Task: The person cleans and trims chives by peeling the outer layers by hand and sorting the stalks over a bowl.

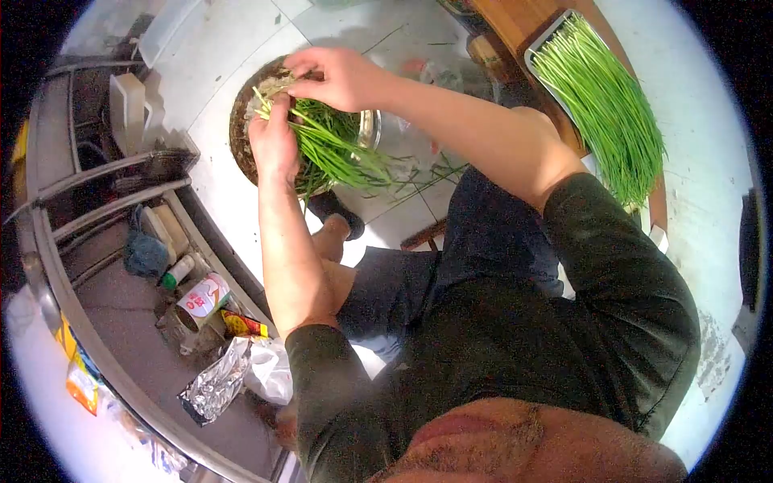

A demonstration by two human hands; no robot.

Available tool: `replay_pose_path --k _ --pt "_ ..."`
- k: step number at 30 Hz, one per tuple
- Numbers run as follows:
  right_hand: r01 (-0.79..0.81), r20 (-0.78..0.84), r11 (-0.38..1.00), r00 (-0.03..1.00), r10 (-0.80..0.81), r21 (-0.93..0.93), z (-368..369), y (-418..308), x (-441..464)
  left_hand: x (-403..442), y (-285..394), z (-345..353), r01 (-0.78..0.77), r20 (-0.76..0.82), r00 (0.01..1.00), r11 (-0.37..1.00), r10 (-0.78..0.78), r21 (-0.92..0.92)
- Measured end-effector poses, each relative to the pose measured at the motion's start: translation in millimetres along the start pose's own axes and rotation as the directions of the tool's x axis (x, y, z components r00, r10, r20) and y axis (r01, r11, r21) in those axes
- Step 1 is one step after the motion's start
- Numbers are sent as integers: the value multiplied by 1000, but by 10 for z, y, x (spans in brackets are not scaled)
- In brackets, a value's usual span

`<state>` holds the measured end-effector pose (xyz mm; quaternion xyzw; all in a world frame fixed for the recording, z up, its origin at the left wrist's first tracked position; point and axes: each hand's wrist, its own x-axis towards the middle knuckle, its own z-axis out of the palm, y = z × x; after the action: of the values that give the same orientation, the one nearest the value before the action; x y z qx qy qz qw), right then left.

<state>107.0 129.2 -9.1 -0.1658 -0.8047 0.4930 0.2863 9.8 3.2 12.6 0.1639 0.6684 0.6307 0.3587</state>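
Observation:
My left hand (274, 146) is wrapped around a bunch of garlic chives (340, 154), their pale ends up near the thumb and their green leaves trailing to the right. Close above it, my right hand (340, 78) has its thumb and fingers pinched together at the pale ends; what they grip is too small to make out. Both hands are over a round container (241, 135) with dirty brown scraps along its rim. More green leaves lie under the bunch.
A metal tray (531, 59) heaped with neatly aligned chives rests on a wooden surface (515, 26) at right. On the left, a dark shelf (121, 322) holds a can (203, 299), crumpled foil (216, 381) and a white plastic bag (270, 370). Clear plastic lies on the tiled floor.

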Motion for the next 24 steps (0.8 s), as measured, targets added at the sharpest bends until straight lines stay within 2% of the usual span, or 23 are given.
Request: replay_pose_path --k 1,2,5,8,11,12,13,14,17,20,21,22,23,24 --pt "55 -10 998 998 -55 31 -4 36 28 -17 30 20 -4 5 1000 1000 4 3" --pt "57 105 996 992 -64 68 -24 75 40 -42 62 46 -6 7 1000 1000 6 6" --pt "2 141 999 990 4 -41 -45 67 68 -78 83 71 -12 2 1000 1000 12 -7" --pt "-89 -31 994 996 87 -69 -13 107 126 -28 38 16 -53 61 997 999 53 -4" --pt "-179 186 830 929 319 -529 -145 -8 210 0 -10 -76 -56 94 994 998 57 -12" --pt "-16 105 789 989 102 -614 -111 97 144 3 -12 -92 -46 96 994 999 48 -17" --pt "125 47 701 991 -129 -702 -47 237 38 -2 -4 -97 -49 92 994 999 51 -22" --pt "236 18 571 933 -360 -787 5 381 -23 -8 1 -90 -54 86 995 998 56 -29" --pt "128 127 768 990 -61 -628 -40 236 21 -49 50 -27 -52 64 996 994 58 -98" --pt "64 103 706 995 13 -706 -124 101 101 -16 0 -99 -25 98 994 984 43 -176" --pt "19 77 850 997 25 -527 -40 175 94 4 -16 -127 -13 122 992 980 37 -199" --pt "-25 52 947 998 44 -320 81 278 72 -11 2 -87 -18 68 997 973 35 -229" --pt "-66 33 993 997 69 -97 159 395 57 -32 44 -50 -12 58 998 969 27 -248" --pt "-116 191 993 975 112 10 97 238 10 -62 107 -13 -7 47 999 964 20 -267"
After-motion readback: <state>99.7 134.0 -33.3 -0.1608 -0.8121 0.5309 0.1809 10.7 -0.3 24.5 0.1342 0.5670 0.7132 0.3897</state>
